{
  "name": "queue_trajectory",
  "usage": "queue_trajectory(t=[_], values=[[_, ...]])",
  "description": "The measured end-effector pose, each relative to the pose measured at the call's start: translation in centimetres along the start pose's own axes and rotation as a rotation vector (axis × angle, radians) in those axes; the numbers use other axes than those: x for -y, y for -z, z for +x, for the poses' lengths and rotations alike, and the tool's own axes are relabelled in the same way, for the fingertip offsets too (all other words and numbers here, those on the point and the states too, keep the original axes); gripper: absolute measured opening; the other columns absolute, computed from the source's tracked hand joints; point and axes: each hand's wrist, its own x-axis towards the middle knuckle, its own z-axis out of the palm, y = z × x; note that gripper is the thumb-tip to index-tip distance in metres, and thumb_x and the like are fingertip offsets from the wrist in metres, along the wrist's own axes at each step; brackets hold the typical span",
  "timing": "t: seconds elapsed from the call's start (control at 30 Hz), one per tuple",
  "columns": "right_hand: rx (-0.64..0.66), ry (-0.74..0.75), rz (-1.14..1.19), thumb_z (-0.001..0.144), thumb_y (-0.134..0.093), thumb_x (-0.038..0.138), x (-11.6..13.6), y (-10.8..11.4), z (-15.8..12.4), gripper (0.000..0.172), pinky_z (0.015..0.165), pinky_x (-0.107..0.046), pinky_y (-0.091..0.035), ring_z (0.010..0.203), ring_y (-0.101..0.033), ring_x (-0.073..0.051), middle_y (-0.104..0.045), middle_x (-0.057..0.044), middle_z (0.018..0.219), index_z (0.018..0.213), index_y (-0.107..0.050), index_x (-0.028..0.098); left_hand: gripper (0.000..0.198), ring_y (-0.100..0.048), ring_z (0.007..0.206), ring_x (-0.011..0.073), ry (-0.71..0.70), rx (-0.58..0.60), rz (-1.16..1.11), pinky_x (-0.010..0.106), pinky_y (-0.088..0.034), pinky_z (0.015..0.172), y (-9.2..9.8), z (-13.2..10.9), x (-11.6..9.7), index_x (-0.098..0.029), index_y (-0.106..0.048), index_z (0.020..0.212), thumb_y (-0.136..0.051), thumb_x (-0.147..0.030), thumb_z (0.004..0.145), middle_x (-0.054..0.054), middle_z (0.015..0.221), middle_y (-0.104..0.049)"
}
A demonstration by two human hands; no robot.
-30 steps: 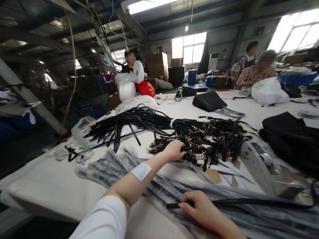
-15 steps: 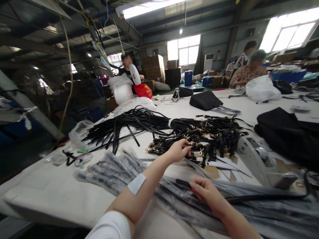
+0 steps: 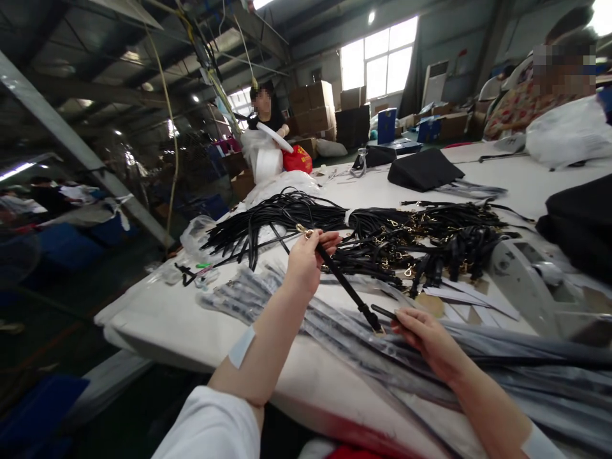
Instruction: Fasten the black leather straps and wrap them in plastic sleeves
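Observation:
My left hand [image 3: 306, 264] is closed on a short black strap [image 3: 345, 284]. A gold clasp sticks out above the thumb, and the strap slants down to a buckle [image 3: 377, 330] at its lower end. My right hand [image 3: 425, 335] pinches a second black strap [image 3: 382, 311], whose tip points toward that buckle; the two are close but look apart. Beneath both hands lie long dark straps in clear plastic sleeves [image 3: 329, 319]. Behind them spreads a heap of short black straps with gold clasps [image 3: 382, 255], beside a tied bundle of long black straps [image 3: 282, 213].
A grey tape dispenser [image 3: 519, 280] stands at the right, near white paper strips [image 3: 471, 298]. Black bags [image 3: 423, 169] sit farther back on the white table [image 3: 157, 325]. Two people are across the table, one near a red bag [image 3: 297, 159].
My left hand has moved left from the clasp heap, bringing out a short strap with a gold clasp. My right hand has risen slightly with its strap end. The view has turned left.

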Motion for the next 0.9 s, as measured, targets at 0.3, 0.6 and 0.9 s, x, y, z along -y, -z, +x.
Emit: queue_trajectory(t=[0.3,0.6,0.9], values=[[-0.041,-0.030,0.073,0.064,-0.078,0.063,0.7,0.0,-0.2,0.050,0.042,-0.021,-0.016,0.045,-0.031,-0.006,-0.050,0.000,0.047,0.068,-0.071,0.014,0.060,-0.022,0.146,0.0295,-0.245,0.129,0.975,0.049,-0.011,0.121,7.8,-5.0,7.4,-0.016,-0.056,0.122,-0.062,-0.003,0.063,0.016,0.151,-0.035],[-0.040,-0.015,0.065,0.066,-0.078,0.061,0.9,0.0,-0.4,0.047,0.042,-0.022,-0.016,0.046,-0.031,-0.006,-0.052,0.000,0.049,0.069,-0.072,0.014,0.026,-0.025,0.144,0.0359,-0.502,1.035,1.414,0.054,-0.021,0.117,5.9,-7.6,7.5,-0.021,-0.072,0.097,-0.074,-0.017,0.071,0.014,0.152,-0.037],[-0.030,0.000,0.072,0.071,-0.076,0.060,0.4,-0.1,-0.3,0.046,0.042,-0.022,-0.019,0.045,-0.031,-0.007,-0.047,0.003,0.046,0.071,-0.071,0.014,0.011,-0.063,0.105,0.0239,-0.463,0.846,1.107,0.035,-0.049,0.090,-0.1,-3.9,4.7,-0.020,-0.062,0.092,-0.064,-0.028,0.085,0.012,0.119,-0.064]])
